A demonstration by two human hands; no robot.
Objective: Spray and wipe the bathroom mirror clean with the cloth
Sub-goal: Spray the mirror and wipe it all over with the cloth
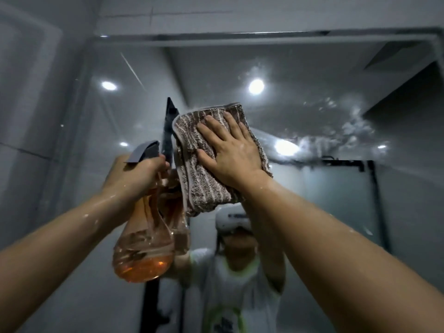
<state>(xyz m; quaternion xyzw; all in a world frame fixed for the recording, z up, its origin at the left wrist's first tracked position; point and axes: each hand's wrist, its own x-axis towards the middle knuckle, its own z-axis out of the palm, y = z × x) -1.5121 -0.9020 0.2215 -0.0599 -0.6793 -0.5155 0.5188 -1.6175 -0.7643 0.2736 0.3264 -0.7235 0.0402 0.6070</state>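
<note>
The bathroom mirror (300,99) fills the wall ahead, with white spray foam streaked across its upper right. My right hand (231,150) lies flat, fingers spread, pressing a folded brown striped cloth (204,186) against the glass near the middle. My left hand (138,175) is raised beside it, gripping the neck of a clear spray bottle (144,251) with a grey trigger head and orange liquid in its bulb. Both forearms are wet with droplets.
A grey tiled wall (31,92) runs along the left of the mirror's metal frame (216,37). The glass reflects a person in a white shirt, a dark-framed glass door (348,200) and ceiling lights.
</note>
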